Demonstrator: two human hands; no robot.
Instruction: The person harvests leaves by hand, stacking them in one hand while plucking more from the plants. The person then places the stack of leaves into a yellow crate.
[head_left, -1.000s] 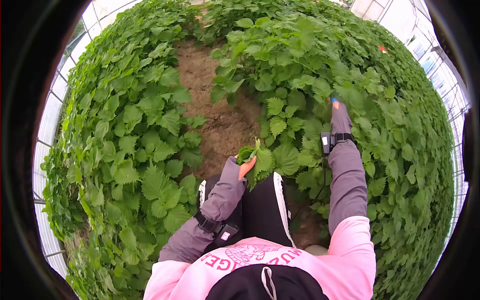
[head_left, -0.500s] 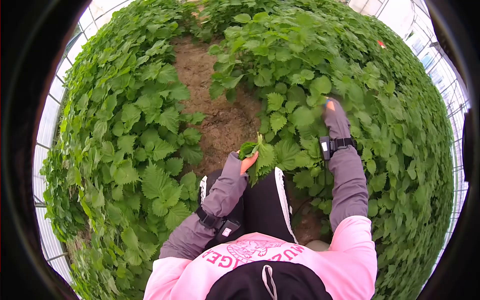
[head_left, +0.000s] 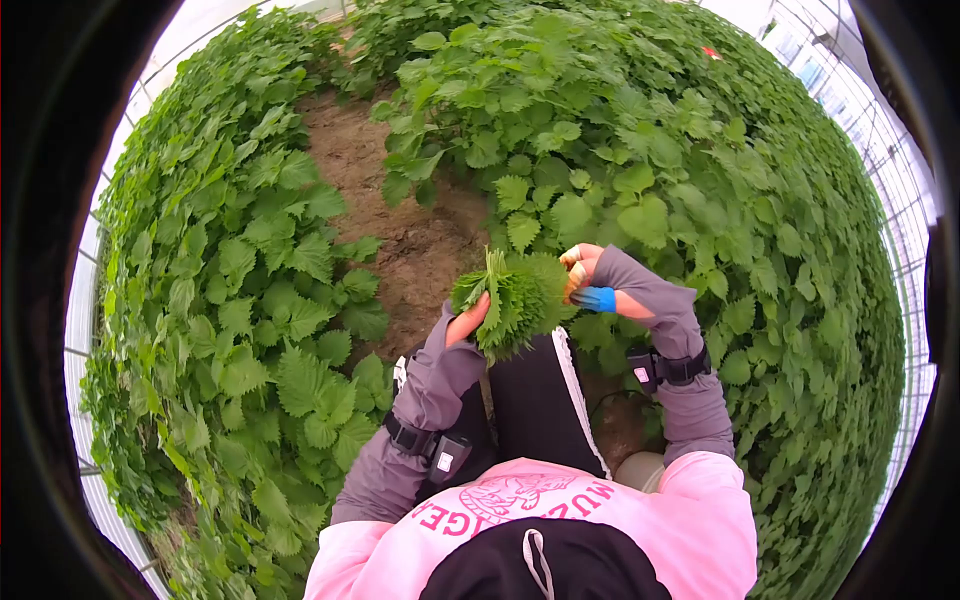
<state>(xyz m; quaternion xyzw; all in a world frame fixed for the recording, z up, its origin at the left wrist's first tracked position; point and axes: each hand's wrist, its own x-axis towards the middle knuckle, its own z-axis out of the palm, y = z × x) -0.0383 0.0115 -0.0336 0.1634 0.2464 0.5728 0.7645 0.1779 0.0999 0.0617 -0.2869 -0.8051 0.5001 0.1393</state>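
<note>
My left hand (head_left: 467,321) is closed round a bunch of perilla leaves (head_left: 510,312) above my knees, with the stems pointing up and away from me. Just right of the bunch, my right hand (head_left: 596,282) pinches a single broad perilla leaf (head_left: 546,278), whose left edge overlaps the bunch. A blue cover (head_left: 594,299) wraps one right-hand finger, and pale, stained coverings show on other fingertips. My left fingers are partly hidden behind the leaves.
Dense perilla plants (head_left: 790,270) rise on the right, and another row (head_left: 230,290) lines the left. Between them runs a bare soil path (head_left: 365,170). Greenhouse framing shows at both sides. Straps with small devices circle both my forearms.
My right hand has come back from the right-hand plants toward my left hand, now with a leaf in its fingers. The bunch has turned, showing more of its layered leaves.
</note>
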